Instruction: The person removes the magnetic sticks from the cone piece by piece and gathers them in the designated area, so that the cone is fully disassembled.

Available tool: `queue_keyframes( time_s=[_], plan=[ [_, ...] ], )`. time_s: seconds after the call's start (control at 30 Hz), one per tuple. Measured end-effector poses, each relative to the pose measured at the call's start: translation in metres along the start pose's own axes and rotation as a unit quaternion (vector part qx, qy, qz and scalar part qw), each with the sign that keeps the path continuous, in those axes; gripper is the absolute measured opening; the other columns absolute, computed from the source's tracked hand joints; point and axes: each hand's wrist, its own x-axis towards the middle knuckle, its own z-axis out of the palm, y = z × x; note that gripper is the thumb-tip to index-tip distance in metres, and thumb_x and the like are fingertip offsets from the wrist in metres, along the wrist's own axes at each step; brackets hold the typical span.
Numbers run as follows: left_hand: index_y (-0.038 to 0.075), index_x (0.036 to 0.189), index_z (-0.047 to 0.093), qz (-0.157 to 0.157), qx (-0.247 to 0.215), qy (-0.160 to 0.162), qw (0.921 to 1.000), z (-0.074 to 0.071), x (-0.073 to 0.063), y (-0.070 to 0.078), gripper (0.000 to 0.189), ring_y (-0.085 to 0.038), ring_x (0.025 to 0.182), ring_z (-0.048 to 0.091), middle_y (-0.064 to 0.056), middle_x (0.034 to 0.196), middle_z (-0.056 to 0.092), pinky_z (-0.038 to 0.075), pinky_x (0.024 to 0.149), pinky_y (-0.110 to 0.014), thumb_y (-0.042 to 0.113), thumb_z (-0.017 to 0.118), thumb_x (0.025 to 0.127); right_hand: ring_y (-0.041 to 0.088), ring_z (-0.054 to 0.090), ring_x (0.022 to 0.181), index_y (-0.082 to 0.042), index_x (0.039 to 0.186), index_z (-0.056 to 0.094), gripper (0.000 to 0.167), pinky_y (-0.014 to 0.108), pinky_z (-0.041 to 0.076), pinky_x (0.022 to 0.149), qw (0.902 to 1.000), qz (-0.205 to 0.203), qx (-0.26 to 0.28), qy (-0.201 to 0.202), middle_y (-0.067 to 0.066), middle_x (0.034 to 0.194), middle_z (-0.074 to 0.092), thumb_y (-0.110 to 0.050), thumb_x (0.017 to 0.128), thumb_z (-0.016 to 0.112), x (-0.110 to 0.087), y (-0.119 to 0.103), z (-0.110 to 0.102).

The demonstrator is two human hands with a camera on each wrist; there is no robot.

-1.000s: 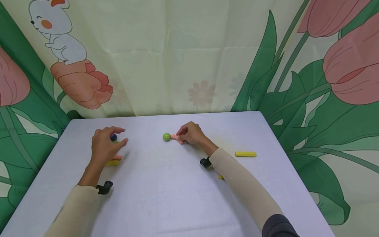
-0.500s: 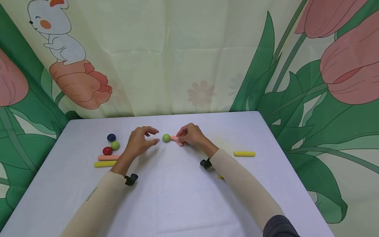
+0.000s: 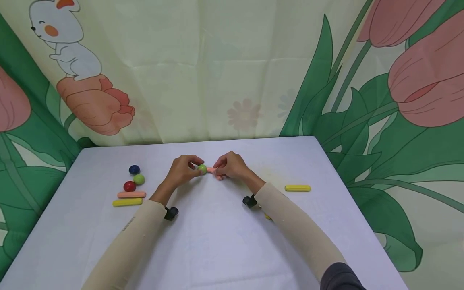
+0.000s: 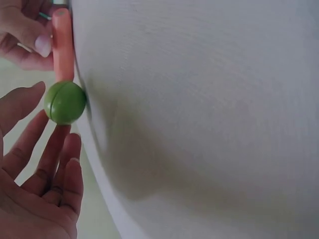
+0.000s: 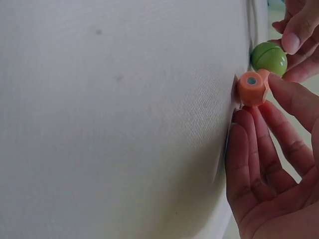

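Observation:
In the head view my left hand (image 3: 185,169) has thumb and forefinger on either side of a green ball (image 3: 202,169), at the table's far middle. The left wrist view shows fingertips against the ball (image 4: 65,102) and the thumb close beside it. Reaching in from the other side, my right hand (image 3: 232,165) pinches a salmon-pink stick (image 5: 251,89) with a small hole in its end. A salmon-pink length (image 4: 63,45) runs from the right fingers to the green ball, its end right at the ball. Part of the pink piece is hidden by the right fingers.
On the left of the white table (image 3: 210,249) lie a blue ball (image 3: 134,169), another green ball (image 3: 139,179), a red ball (image 3: 129,186), a pink stick (image 3: 131,194) and a yellow stick (image 3: 127,202). Another yellow stick (image 3: 297,188) lies right; a yellow piece (image 3: 268,216) peeks past the right sleeve.
My left hand has moved right, from over the loose balls and sticks on the left to the green ball, and its fingers have closed in around it. The right hand has stayed at the pink stick.

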Motion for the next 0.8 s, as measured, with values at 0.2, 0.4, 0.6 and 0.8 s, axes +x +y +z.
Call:
queue_keyframes(
  time_s=[0.2,0.4,0.6,0.8],
  plan=[
    [0.009,0.118,0.08,-0.008,-0.012,-0.004,0.9999,0.005,0.005,-0.002,0.03,-0.027,0.1,0.071,-0.008,0.114,0.079,0.054,0.067,-0.027,0.016,0.085,0.089,0.01,0.066,0.077,-0.019,0.093,0.084,0.009,0.025,0.047,0.068,0.9999,-0.009,-0.011,0.005,-0.004,0.075,0.077,-0.024,0.087,0.088,0.003,-0.002,0.003],
    [0.009,0.119,0.08,-0.004,-0.015,-0.011,0.9998,0.009,0.008,-0.001,0.03,-0.027,0.101,0.073,-0.009,0.114,0.08,0.054,0.068,-0.027,0.014,0.084,0.09,0.012,0.064,0.077,-0.021,0.093,0.084,0.01,0.028,0.045,0.068,0.9985,-0.016,-0.051,0.009,-0.005,0.07,0.074,-0.03,0.089,0.087,0.002,-0.006,0.004],
    [0.007,0.119,0.08,0.008,-0.026,-0.011,0.9996,0.008,0.007,-0.001,0.029,-0.027,0.101,0.073,-0.01,0.113,0.08,0.054,0.07,-0.026,0.012,0.083,0.09,0.012,0.063,0.073,-0.02,0.09,0.083,0.012,0.029,0.043,0.065,0.9956,-0.035,-0.086,0.014,-0.006,0.064,0.072,-0.032,0.09,0.086,0.002,-0.009,0.009],
    [0.006,0.118,0.08,0.02,-0.026,-0.013,0.9994,0.01,0.007,-0.003,0.029,-0.027,0.098,0.073,-0.01,0.109,0.08,0.055,0.072,-0.027,0.009,0.083,0.089,0.014,0.065,0.078,-0.02,0.085,0.081,0.012,0.03,0.047,0.072,0.9946,-0.023,-0.101,0.008,-0.006,0.063,0.071,-0.031,0.088,0.086,0.001,-0.012,0.012]
  ],
)
